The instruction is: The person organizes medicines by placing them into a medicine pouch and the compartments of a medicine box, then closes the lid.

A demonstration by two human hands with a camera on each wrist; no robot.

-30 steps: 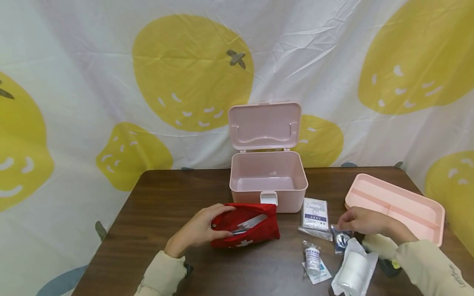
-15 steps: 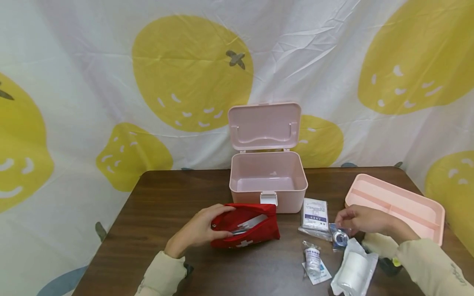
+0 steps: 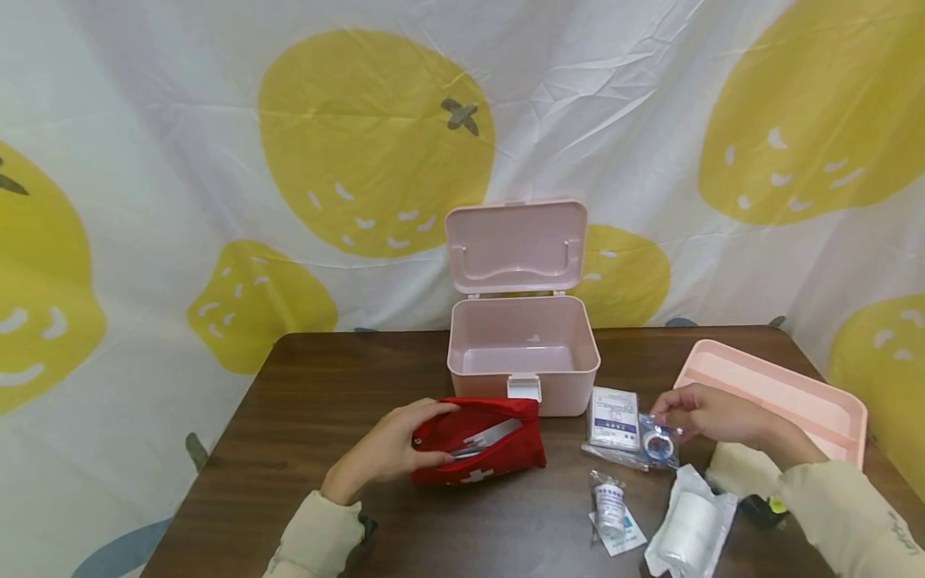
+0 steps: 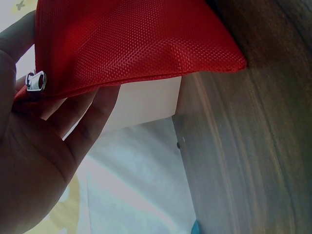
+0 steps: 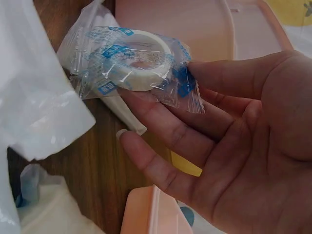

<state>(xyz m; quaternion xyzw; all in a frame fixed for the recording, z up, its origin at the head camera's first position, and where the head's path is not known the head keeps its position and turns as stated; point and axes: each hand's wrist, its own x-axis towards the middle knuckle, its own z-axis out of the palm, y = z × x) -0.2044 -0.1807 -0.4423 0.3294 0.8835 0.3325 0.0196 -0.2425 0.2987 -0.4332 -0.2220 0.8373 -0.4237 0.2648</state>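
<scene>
In the head view my left hand (image 3: 383, 448) holds the left end of a red first-aid pouch (image 3: 509, 461) with a white cross. The pouch's mouth gapes, showing white and metal items inside. Its zipper pull (image 4: 36, 81) hangs by my palm in the left wrist view. My right hand (image 3: 715, 416) pinches the edge of a clear, blue-printed wrapper with a roll of white medical tape (image 5: 146, 80) inside. This tape overlaps the right side of a flat white packet (image 3: 614, 419) in the head view.
Behind the pouch stands a pink box (image 3: 523, 393), lid raised. A pink divided tray (image 3: 780, 377) lies at the right, partly behind my right arm. Nearer are a wrapped bandage roll (image 3: 690, 530) and a small wrapped tub (image 3: 610, 510) on a small sachet (image 3: 629, 539).
My right hand has brought the wrapped tape left and slightly away from me, up beside the white packet. The tape roll now shows its ring face. My left hand and the pouch have stayed put.
</scene>
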